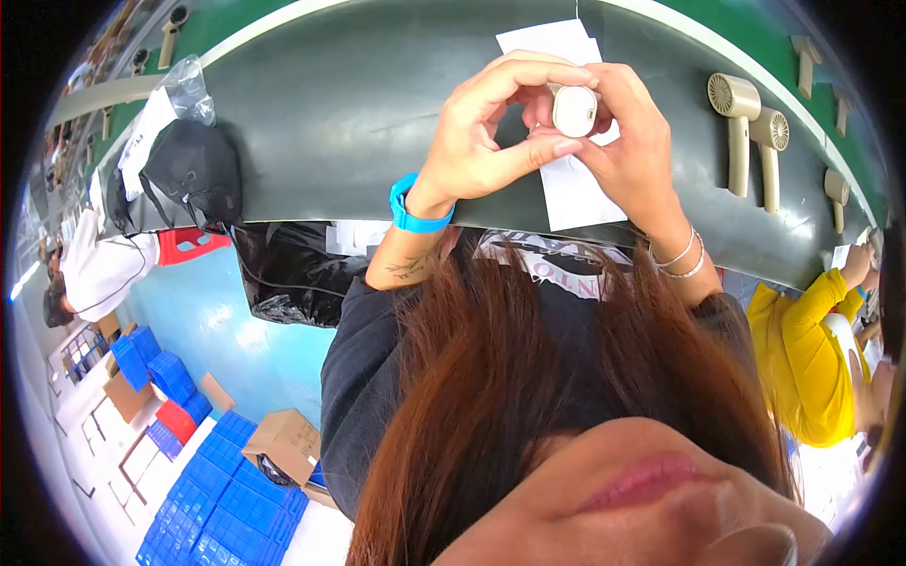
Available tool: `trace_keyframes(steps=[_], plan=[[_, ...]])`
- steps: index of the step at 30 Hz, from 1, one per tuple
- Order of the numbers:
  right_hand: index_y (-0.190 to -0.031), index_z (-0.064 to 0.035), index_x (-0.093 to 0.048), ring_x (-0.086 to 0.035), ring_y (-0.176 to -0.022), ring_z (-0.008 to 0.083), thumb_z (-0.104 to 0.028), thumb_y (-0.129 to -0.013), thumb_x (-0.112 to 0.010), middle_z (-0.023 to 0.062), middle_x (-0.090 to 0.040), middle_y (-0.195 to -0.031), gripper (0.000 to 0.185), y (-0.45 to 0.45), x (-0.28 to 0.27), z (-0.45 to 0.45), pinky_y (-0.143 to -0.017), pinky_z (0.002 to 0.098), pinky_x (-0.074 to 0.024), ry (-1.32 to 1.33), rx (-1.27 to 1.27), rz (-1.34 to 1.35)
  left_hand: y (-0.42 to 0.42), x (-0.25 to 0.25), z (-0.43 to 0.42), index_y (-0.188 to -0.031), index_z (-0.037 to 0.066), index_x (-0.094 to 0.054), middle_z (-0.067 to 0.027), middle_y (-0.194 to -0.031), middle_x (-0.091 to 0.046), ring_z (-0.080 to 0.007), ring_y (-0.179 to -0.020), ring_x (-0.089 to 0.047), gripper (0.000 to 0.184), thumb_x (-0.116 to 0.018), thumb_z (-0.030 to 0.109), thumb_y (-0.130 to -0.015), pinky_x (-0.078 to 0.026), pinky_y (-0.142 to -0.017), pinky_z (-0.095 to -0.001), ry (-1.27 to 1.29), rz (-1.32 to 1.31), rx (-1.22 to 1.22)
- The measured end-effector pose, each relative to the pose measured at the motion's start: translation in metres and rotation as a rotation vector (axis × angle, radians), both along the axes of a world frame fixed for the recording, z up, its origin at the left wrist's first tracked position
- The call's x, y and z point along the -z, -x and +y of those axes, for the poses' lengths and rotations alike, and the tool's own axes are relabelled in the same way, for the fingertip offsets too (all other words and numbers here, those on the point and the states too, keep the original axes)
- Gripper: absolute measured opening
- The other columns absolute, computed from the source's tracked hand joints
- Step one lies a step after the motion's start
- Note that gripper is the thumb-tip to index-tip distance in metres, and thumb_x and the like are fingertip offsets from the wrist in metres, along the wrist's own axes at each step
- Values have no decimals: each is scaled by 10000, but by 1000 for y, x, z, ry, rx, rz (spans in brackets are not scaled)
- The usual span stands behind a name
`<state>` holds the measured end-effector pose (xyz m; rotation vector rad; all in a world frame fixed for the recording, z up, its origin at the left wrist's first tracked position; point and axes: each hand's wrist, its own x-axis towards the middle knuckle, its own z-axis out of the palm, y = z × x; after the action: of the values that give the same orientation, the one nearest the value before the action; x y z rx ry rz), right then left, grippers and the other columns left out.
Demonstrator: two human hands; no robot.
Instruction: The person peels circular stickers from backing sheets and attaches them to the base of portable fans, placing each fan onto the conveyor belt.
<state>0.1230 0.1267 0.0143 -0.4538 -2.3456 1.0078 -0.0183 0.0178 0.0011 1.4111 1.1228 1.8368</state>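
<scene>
A dark work surface (330,132) is stretching across the room, with a black bag (193,170) lying on the left and two beige handheld fans (734,141) resting on the right. Near the middle, the left hand (483,137) and the right hand (640,118) are holding a white round-ended piece (573,113) between them, above some white paper (572,198). The fingers of both are curling around it, its end facing up; I cannot tell how the hidden fingertips are pressing. A person in yellow (812,358) is working at the far right.
</scene>
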Motion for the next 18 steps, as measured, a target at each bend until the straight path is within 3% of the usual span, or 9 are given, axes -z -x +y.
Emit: trace_keyframes(steps=[2,11,18], plan=[[-1087,-66,-588,-579,-649,175,-63,-681,-759,60,-561,-941,440,-1,1,-1,-588,303,-496,-46,10,6,-7,-4,1,-1174,-42,-562,-156,-1170,-594,-239,-1105,-573,494,-762,-10,-723,-438,-973,-355,-20,22,-9],[-1089,-65,-595,-588,-650,158,-86,-685,-769,37,-566,-937,441,0,2,-8,-559,294,-494,-132,30,29,-22,-1,-1,-1087,-18,-591,-134,-1121,-604,-221,-1094,-558,390,-681,-88,-714,-443,-959,-339,81,-401,0],[-1094,-66,-588,-605,-656,172,-129,-711,-762,42,-581,-965,426,-2,3,-10,-570,305,-507,-130,35,22,-21,7,-2,-1064,-25,-596,-131,-1092,-602,-198,-1029,-573,362,-668,-99,-717,-471,-891,-306,58,-474,11]])
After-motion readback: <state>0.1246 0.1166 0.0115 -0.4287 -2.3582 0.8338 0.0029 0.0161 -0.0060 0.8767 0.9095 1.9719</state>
